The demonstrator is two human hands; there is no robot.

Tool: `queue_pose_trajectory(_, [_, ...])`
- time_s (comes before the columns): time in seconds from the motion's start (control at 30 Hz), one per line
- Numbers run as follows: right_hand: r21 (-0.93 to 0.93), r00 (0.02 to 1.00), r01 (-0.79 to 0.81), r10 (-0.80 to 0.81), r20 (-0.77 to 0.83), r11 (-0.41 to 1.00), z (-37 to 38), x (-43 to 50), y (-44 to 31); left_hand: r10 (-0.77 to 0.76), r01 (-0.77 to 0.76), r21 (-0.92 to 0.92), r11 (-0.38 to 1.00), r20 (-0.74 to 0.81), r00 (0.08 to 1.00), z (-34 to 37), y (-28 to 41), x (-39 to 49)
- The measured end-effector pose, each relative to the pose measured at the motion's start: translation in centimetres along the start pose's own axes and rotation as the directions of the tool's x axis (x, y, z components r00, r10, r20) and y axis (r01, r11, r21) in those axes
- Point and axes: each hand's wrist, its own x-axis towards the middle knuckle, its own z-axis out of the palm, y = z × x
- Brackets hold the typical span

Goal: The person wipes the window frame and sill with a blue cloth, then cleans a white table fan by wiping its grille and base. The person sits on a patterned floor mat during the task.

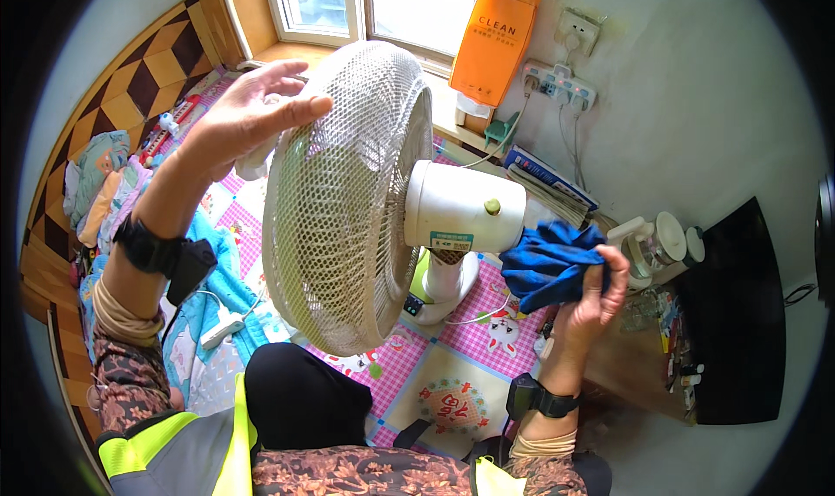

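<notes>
A white electric fan [465, 202] stands in front of me on a rounded base [450, 294], its head turned to the left. Pale mesh [346, 189] wraps the fan's guard. My left hand [254, 114] is at the upper left of the guard, fingers apart, with the thumb overlapping the mesh; whether it presses there I cannot tell. Below that palm a white part [254, 163] shows, mostly hidden. In my right hand [603, 294] is a bunched blue cloth [551, 264], which reaches to the rear end of the motor housing.
Beneath the fan lies a pink checked, rabbit-printed mat [450, 391]. A power strip [560, 85] with plugs hangs on the right wall near an orange pack [496, 42]. A glass kettle [642, 245] and a dark screen [730, 326] stand right. Folded clothes [104, 189] lie left.
</notes>
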Motion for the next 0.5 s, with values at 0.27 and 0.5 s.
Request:
queue_pose_trajectory(0.27, [-0.325,0.841,0.410,-0.215,0.496,0.852,16.4,6.0,0.9,-0.091,0.129,-0.206,0.970,0.185,0.978,1.1,-0.1,0.4])
queue_pose_trajectory(0.5, [-0.497,0.587,0.758,-0.109,0.802,0.423,17.1,2.1,2.7,-0.109,0.093,-0.467,0.879,-0.006,0.994,3.4,0.6,-0.4])
